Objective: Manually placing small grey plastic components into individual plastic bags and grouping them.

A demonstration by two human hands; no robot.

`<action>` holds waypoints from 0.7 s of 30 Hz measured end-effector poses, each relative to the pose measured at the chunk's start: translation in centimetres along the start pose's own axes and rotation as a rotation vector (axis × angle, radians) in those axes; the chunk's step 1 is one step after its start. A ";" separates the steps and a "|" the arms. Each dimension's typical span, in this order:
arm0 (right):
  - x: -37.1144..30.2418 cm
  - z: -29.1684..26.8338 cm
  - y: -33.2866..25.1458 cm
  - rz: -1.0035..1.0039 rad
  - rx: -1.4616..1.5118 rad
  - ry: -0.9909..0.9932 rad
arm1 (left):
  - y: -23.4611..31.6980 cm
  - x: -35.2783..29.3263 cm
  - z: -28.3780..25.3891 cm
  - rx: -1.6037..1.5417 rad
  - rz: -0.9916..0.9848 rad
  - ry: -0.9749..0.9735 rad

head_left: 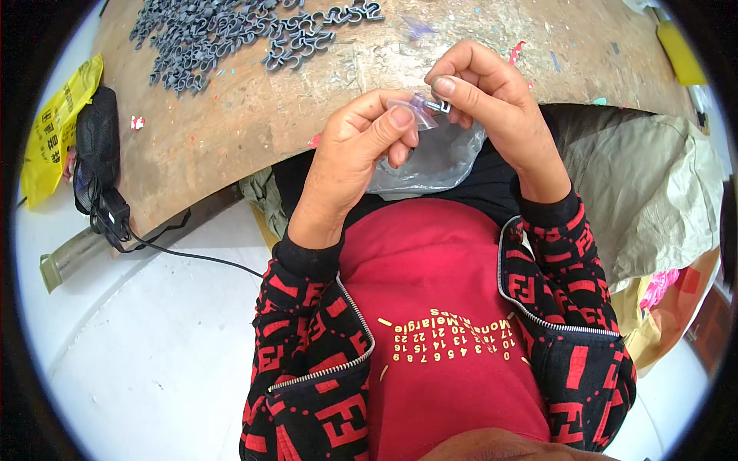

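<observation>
A clear suction cup [419, 117] is pinched between the thumb and fingers of my left hand [350, 142]. Its narrow neck points toward my right hand [500, 104], whose thumb and forefinger grip a small grey hook [444, 107]. The two parts meet between my hands, over the table's near edge; how far one sits in the other is hard to make out. Just below, a clear plastic bag [430, 165] lies on my lap, its contents partly hidden by my hands. Many loose grey hooks form a pile [223, 38] on the far left of the table.
The wooden table [254, 123] has a curved near edge. Another clear plastic piece [417, 28] lies beyond my hands. At left are a yellow bag [58, 131], a black mesh pouch [98, 142] and a cable [200, 255]. Khaki cloth [638, 200] drapes at right, below a yellow object [680, 54].
</observation>
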State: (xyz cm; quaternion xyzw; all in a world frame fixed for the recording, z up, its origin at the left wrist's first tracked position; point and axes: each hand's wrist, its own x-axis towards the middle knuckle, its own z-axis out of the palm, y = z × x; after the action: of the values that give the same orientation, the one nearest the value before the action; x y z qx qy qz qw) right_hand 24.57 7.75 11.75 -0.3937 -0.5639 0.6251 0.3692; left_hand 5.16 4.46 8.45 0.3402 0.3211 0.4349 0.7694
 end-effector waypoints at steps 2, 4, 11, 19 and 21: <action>0.0 0.0 0.2 0.001 0.015 0.009 | -0.2 0.1 0.0 0.065 0.032 0.023; 0.1 0.1 0.5 0.001 0.030 0.015 | -0.2 0.1 0.4 0.131 0.066 0.049; 0.1 1.1 1.5 -0.008 0.125 0.068 | -0.5 0.6 0.3 0.186 0.238 0.172; -0.1 1.8 2.7 -0.152 0.056 0.121 | -0.3 0.8 0.6 -0.206 0.052 0.082; 0.3 1.5 3.1 -0.463 -0.413 0.228 | -0.6 0.9 0.9 -0.305 0.004 0.118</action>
State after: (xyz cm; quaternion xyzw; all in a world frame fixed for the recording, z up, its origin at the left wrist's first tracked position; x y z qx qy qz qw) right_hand 23.00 7.12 8.72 -0.3890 -0.7084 0.3488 0.4746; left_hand 6.54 4.83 8.28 0.1941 0.2951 0.4995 0.7911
